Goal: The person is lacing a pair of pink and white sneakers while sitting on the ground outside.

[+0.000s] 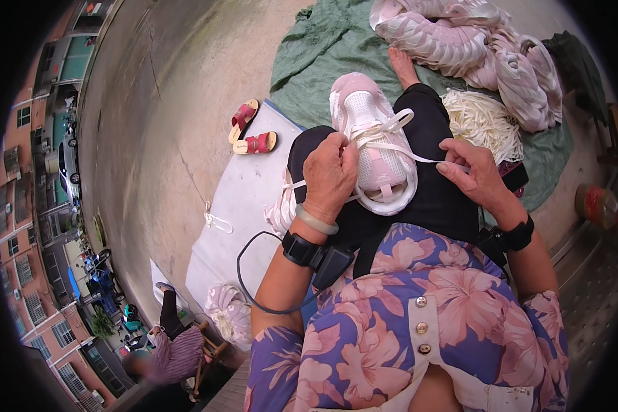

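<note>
A pink-and-white sneaker [357,106] lies across my lap between my thighs, its mesh and tongue facing up. A white shoelace [408,152] runs over its middle and stands up in a loop on the right. My left hand [331,172] is closed at the sneaker's left edge, pinching the lace; its fingertips are partly hidden. Out to the right, my right hand [475,175] pinches the lace's stretched end between thumb and finger. More white lace shows left of my left wrist.
A pile of loose white laces [484,120] sits right of my leg. Strung-together pink-and-white shoe pieces [453,48] heap on a green cloth [323,51]. Red sandals [255,143] lie at left by a pale sheet [233,185]. Another person [178,350] sits at lower left.
</note>
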{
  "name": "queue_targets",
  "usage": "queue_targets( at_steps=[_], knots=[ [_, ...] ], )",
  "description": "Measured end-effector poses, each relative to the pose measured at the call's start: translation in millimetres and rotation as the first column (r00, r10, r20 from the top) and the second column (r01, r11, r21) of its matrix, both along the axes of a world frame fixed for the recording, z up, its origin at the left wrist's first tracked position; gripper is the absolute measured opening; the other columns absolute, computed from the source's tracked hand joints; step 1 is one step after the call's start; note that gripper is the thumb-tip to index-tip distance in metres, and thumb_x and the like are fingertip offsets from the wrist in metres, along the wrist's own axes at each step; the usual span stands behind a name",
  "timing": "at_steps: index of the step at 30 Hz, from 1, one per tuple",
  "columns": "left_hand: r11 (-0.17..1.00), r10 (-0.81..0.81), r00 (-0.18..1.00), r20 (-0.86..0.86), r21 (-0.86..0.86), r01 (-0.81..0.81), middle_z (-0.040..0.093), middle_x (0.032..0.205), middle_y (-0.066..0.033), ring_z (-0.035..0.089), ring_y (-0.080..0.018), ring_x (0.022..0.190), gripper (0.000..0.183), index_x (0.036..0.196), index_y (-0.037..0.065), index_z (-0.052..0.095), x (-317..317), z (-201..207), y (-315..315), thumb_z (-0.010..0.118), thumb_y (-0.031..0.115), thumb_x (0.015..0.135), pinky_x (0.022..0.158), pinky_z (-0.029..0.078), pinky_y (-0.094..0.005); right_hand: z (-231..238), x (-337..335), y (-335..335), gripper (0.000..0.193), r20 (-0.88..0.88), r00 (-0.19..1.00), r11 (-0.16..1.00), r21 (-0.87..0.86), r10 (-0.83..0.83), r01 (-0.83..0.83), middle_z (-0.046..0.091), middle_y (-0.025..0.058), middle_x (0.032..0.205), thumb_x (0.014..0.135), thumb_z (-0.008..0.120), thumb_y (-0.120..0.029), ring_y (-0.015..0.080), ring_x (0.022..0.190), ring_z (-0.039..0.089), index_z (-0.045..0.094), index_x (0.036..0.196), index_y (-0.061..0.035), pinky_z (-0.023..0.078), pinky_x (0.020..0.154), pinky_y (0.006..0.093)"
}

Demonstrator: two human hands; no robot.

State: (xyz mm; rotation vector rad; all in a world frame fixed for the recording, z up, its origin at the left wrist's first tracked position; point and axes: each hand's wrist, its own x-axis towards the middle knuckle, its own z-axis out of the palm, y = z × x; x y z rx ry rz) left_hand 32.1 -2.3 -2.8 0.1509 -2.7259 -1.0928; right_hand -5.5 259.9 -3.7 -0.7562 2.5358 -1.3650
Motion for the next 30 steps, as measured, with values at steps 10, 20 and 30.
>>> queue_targets(
  at_steps=[10, 20, 30],
  knots=[
    [0.995, -0.056, 0.989, 0.139, 0.087, 0.044, 0.052, 0.056, -0.0141, 0.050, -0.0285, 0.050, 0.028, 0.066, 0.000, 0.053, 6.1, 7.2, -8.0, 0.061, 0.020, 0.083, 0.049, 0.039, -0.0366, -17.9, -48.8, -68.3, 0.022, 0.018, 1.000, 0.974, -0.226, 0.005, -0.001, 0.055, 0.0047, 0.072, 0.084, 0.061, -0.020, 0.0124, 0.067, 0.051, 0.060, 0.081, 0.0019, 0.042, 0.062, 0.0268],
    [0.965, -0.211, 0.974, -0.084, -0.179, 0.193, 0.059, 0.080, -0.0083, 0.057, -0.0194, 0.064, 0.026, 0.104, 0.003, 0.058, 2.6, 14.8, 5.5, 0.065, 0.012, 0.081, 0.058, 0.046, -0.0301, -19.9, -30.4, -64.9, 0.037, 0.571, 0.820, 0.966, -0.188, -0.040, 0.178, 0.045, 0.0009, 0.052, 0.079, 0.063, -0.029, 0.0072, 0.053, 0.039, 0.057, 0.058, 0.0002, 0.032, 0.047, 0.0275],
    [0.908, -0.287, 0.958, 0.024, -0.314, 0.279, 0.054, 0.081, -0.0100, 0.059, -0.0275, 0.067, 0.030, 0.107, 0.008, 0.059, -0.3, 18.0, 14.0, 0.064, 0.014, 0.079, 0.057, 0.047, -0.0342, -19.3, -45.9, -77.9, 0.033, 0.722, 0.687, 0.940, -0.173, -0.082, 0.294, 0.046, -0.0034, 0.050, 0.074, 0.071, -0.022, 0.0042, 0.044, 0.039, 0.052, 0.051, -0.0094, 0.027, 0.041, 0.0206]
  ],
)
